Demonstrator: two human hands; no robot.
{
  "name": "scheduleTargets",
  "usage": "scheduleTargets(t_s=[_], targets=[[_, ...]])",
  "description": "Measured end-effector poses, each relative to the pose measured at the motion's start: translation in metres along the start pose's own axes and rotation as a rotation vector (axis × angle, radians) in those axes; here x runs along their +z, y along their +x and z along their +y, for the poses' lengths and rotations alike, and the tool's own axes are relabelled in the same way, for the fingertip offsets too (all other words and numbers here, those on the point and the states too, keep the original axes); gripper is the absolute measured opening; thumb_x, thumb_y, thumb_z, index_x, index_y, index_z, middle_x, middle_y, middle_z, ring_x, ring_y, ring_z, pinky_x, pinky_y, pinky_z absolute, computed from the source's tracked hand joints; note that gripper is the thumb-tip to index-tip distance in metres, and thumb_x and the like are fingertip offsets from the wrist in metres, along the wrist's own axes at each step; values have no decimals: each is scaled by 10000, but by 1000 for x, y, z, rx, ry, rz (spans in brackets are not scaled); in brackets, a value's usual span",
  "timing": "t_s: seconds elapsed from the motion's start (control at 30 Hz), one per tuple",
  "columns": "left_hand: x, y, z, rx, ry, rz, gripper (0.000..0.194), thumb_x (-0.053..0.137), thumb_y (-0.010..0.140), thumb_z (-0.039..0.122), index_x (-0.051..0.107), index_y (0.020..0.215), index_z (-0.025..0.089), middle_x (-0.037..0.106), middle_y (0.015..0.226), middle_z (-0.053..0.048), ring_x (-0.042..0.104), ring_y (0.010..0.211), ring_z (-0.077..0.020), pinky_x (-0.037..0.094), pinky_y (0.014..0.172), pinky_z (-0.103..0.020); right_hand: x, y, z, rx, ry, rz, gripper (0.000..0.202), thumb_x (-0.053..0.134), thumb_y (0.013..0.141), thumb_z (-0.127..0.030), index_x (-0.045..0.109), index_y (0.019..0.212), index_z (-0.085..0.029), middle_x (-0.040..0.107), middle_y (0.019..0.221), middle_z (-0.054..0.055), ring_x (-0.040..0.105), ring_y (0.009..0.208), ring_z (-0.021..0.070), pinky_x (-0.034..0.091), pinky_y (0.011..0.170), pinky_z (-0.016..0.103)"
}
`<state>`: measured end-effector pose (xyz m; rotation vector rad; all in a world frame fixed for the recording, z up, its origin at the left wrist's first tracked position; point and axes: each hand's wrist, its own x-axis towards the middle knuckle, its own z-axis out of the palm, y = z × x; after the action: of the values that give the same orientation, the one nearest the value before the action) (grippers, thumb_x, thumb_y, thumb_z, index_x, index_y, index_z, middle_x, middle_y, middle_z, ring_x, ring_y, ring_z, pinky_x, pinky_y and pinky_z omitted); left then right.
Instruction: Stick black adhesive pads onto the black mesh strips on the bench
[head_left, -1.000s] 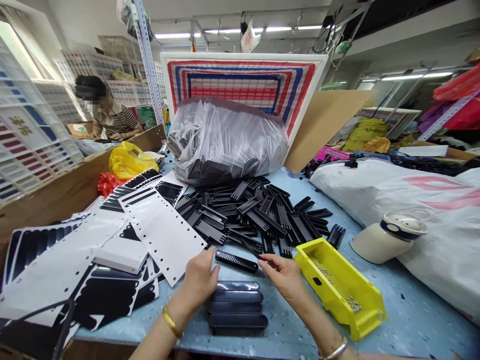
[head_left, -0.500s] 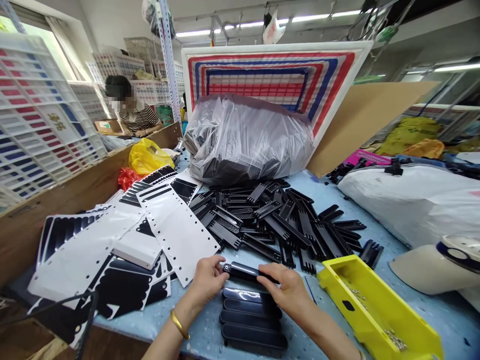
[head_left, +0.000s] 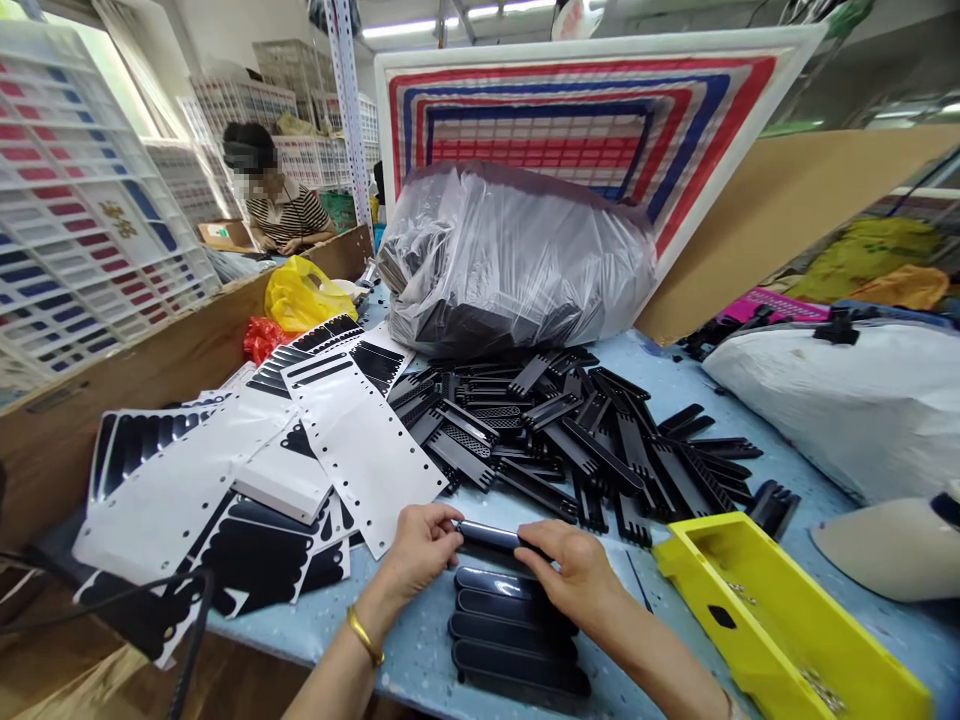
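Note:
Between my two hands is a glossy black plastic strip (head_left: 489, 536), held level just above the table. My left hand (head_left: 424, 548), with a gold bangle at the wrist, pinches its left end. The fingers and thumb of my right hand (head_left: 566, 565) close on its right end. Right below it, several similar rounded black strips (head_left: 517, 640) lie in a neat column on the blue table. Beyond my hands spreads a loose heap of black plastic pieces (head_left: 525, 430), some with notched ends.
White sheets with black stickers (head_left: 367, 450) pile up at left. A yellow bin (head_left: 787, 610) with small metal parts stands at right. Behind the heap sits a stuffed clear plastic bag (head_left: 517, 260). A white sack (head_left: 840, 400) lies far right. Another person (head_left: 285, 210) sits at back left.
My left hand has shifted its grip and now covers the strip's left end, where a round patterned tip showed before. The whole view has shifted slightly.

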<state>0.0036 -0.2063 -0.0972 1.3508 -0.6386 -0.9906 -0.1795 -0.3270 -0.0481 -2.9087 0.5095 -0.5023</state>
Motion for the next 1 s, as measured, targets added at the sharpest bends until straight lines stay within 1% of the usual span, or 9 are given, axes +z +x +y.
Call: scheduleTargets(t_s=[0.13, 0.53, 0.8, 1.0], targets=[[1, -1, 0, 7, -2, 2, 251, 580, 591, 191, 653, 823, 129, 536, 520, 73, 549, 399, -97, 366, 399, -195, 2, 2, -1, 18, -19, -25, 130, 653, 815, -130, 749, 885, -185, 760, 888, 70, 713, 794, 228, 570, 707, 298], [0, -2, 3, -10, -2, -14, 246, 588, 590, 203, 644, 822, 148, 543, 533, 73, 555, 411, -97, 380, 417, -197, 1, 5, -4, 101, -63, -152, 157, 616, 851, -190, 754, 926, -198, 752, 923, 70, 698, 853, 238, 553, 779, 338], [0, -1, 0, -7, 8, 0, 236, 597, 598, 175, 653, 824, 143, 543, 530, 73, 564, 415, -103, 380, 411, -193, 1, 4, -3, 80, -83, -120, 157, 614, 841, -190, 756, 903, -219, 756, 932, 69, 701, 834, 236, 541, 732, 316], [-1, -2, 2, -1, -1, -14, 226, 604, 598, 173, 652, 816, 136, 538, 512, 75, 560, 409, -101, 396, 418, -193, 0, 5, -5, 93, -66, -147, 138, 628, 844, -191, 748, 910, -209, 750, 911, 62, 693, 835, 241, 525, 739, 327]])
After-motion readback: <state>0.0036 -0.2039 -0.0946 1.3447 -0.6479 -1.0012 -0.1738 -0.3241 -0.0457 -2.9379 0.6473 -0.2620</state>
